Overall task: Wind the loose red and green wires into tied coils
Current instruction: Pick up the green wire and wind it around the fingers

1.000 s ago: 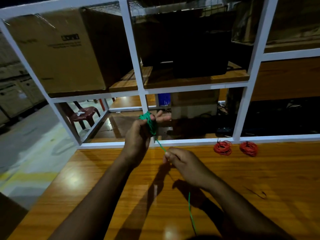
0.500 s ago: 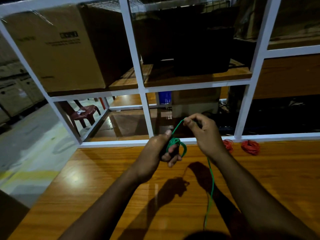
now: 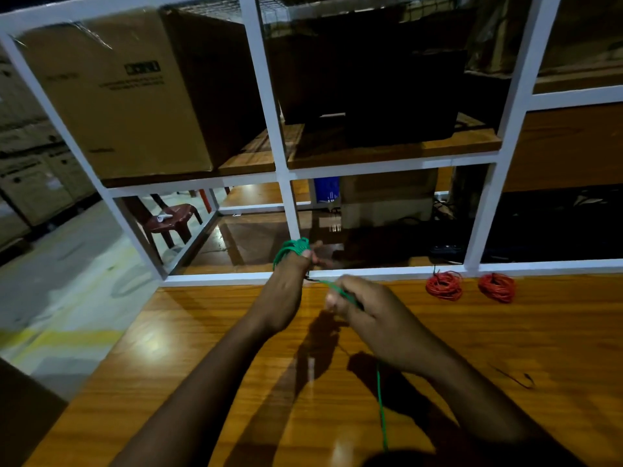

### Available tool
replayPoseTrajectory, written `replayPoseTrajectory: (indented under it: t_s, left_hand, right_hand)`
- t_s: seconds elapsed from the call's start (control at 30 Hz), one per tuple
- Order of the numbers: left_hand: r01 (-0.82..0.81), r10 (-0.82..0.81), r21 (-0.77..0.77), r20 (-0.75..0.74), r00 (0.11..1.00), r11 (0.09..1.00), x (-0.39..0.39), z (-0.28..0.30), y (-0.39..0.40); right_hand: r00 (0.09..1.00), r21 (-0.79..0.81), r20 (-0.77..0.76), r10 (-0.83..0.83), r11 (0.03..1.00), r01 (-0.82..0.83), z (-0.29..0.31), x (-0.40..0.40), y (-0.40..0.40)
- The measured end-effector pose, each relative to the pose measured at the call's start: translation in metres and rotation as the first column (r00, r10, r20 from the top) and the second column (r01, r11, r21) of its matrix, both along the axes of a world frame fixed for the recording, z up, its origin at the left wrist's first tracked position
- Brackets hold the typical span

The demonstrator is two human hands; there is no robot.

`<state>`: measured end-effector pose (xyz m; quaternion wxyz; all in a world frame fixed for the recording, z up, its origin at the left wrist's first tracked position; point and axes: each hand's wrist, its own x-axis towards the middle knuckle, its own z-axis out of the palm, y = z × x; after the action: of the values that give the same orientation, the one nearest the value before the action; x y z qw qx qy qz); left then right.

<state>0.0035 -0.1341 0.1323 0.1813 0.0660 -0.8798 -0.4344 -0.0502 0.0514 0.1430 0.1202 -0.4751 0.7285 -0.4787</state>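
Observation:
My left hand [image 3: 286, 291] is raised over the wooden table [image 3: 168, 382], with loops of green wire [image 3: 292, 248] wound round its fingers. A taut strand of that wire runs down to my right hand [image 3: 374, 318], which pinches it between thumb and fingers. The loose tail of the green wire [image 3: 381, 409] hangs from under my right hand toward the near table edge. Two red wire coils [image 3: 444, 285] [image 3: 497, 287] lie side by side at the back right of the table.
A white metal shelf frame [image 3: 290, 210] rises along the table's far edge, holding a large cardboard box [image 3: 114, 96] and dark boxes. A brown plastic chair [image 3: 172, 220] stands on the floor behind at left. A small dark wire scrap [image 3: 515, 377] lies at right.
My right hand has dropped from behind the coil down toward me, pulling the strand taut. My left hand has lifted and turned, with the green loops now at its fingertips.

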Motion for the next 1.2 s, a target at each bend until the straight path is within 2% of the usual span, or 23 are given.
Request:
replayPoseTrajectory:
  t_s: [0.03, 0.1, 0.2, 0.27, 0.37, 0.47, 0.53, 0.6, 0.7, 0.73, 0.8, 0.87, 0.9, 0.97, 1.03, 1.1, 1.17, 1.2]
  left_hand:
    - [-0.004, 0.005, -0.052, 0.014, 1.0, 0.999, 0.001, -0.001, 0.004]
    - [-0.018, 0.018, -0.035, -0.003, 1.0, 0.999, 0.002, 0.001, 0.011]
    - [0.093, -0.086, 0.266, -0.035, 0.996, 0.959, 0.007, 0.015, 0.026]
    - [0.209, -0.211, 0.491, -0.052, 0.976, 0.846, 0.01, 0.024, 0.036]
    - [0.303, -0.273, 0.753, -0.169, 0.947, 0.584, 0.012, 0.038, 0.048]
    - [0.358, -0.151, 0.857, -0.325, 0.934, 0.369, 0.011, 0.048, 0.043]
    - [0.388, -0.096, 0.873, -0.377, 0.921, 0.294, 0.008, 0.049, 0.033]
    - [0.352, -0.059, 0.855, -0.358, 0.932, 0.381, 0.004, 0.044, 0.021]
    - [0.141, 0.05, 0.781, -0.216, 0.975, 0.609, -0.002, 0.026, 0.003]
    - [0.067, 0.077, 0.713, -0.167, 0.983, 0.698, -0.002, 0.021, 0.001]
    - [-0.038, 0.082, 0.469, -0.074, 0.994, 0.882, 0.001, 0.013, 0.004]
    - [-0.049, 0.054, 0.246, -0.013, 0.998, 0.968, 0.003, 0.001, 0.007]
    - [-0.042, 0.043, 0.179, 0.001, 0.999, 0.983, 0.004, -0.005, 0.007]
    - [0.002, -0.006, 0.15, 0.027, 1.0, 0.989, 0.006, -0.011, 0.011]
    - [0.084, -0.099, 0.263, 0.042, 0.994, 0.961, 0.009, -0.008, 0.02]
    - [0.174, -0.208, 0.391, 0.045, 0.977, 0.904, 0.012, -0.001, 0.032]
    - [0.246, -0.294, 0.555, -0.003, 0.956, 0.795, 0.012, 0.005, 0.04]
    - [0.266, -0.315, 0.65, -0.043, 0.948, 0.712, 0.012, 0.008, 0.042]
  right_hand:
    - [0.998, -0.035, 0.005, -0.066, 0.997, 0.066, 0.008, -0.006, 0.002]
    - [0.977, -0.162, 0.027, -0.21, 0.964, 0.212, 0.022, -0.025, 0.005]
    - [0.954, -0.306, 0.033, -0.297, 0.906, 0.292, 0.03, -0.055, 0.004]
    - [0.952, -0.307, 0.042, -0.304, 0.903, 0.302, 0.022, -0.069, -0.005]
    - [0.959, -0.276, 0.103, -0.264, 0.919, 0.283, 0.003, -0.072, -0.019]
    - [0.964, -0.152, 0.132, -0.231, 0.956, 0.25, -0.02, -0.056, -0.027]
    - [0.976, -0.078, 0.072, -0.206, 0.974, 0.211, -0.035, -0.039, -0.031]
    - [0.987, -0.084, 0.031, -0.158, 0.984, 0.16, -0.04, -0.023, -0.029]
    - [0.995, -0.069, 0.053, -0.083, 0.994, 0.087, -0.032, -0.005, -0.018]
    - [0.997, -0.055, 0.053, -0.05, 0.997, 0.053, -0.025, 0.001, -0.014]
    - [0.998, -0.051, 0.056, 0.0, 0.999, 0.002, -0.008, 0.008, -0.006]
    - [0.996, -0.091, 0.083, -0.018, 0.995, 0.026, 0.011, 0.006, 0.001]
    - [0.994, -0.134, 0.096, -0.049, 0.989, 0.062, 0.022, 0.002, 0.004]
    - [0.981, -0.253, 0.122, -0.149, 0.951, 0.176, 0.037, -0.015, 0.006]
    - [0.965, -0.331, 0.088, -0.245, 0.907, 0.26, 0.042, -0.037, 0.005]
    - [0.946, -0.31, 0.037, -0.323, 0.896, 0.318, 0.031, -0.058, -0.001]
    - [0.928, -0.257, 0.058, -0.367, 0.893, 0.369, 0.013, -0.071, -0.005]
    - [0.925, -0.217, 0.086, -0.371, 0.899, 0.381, 0.004, -0.074, -0.007]
